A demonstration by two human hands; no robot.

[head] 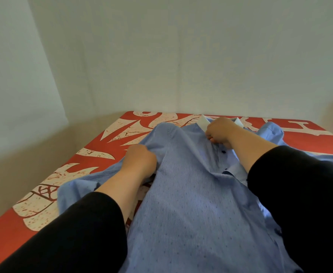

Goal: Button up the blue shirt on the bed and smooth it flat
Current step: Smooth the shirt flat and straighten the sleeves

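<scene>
A light blue dotted shirt (191, 203) with a white collar (204, 121) lies front up on the bed, collar at the far end. Dark buttons (223, 152) run down its placket near the collar. My left hand (141, 161) grips a bunched fold of the shirt by its left shoulder and sleeve. My right hand (219, 132) pinches the placket just below the collar. The fabric between the two hands is lifted and creased. Black sleeves cover both forearms.
The bed (87, 154) has a red cover with large cream lettering and sits in a corner. Plain pale walls (161, 56) rise behind it and to the left. The bed's left edge runs diagonally toward me.
</scene>
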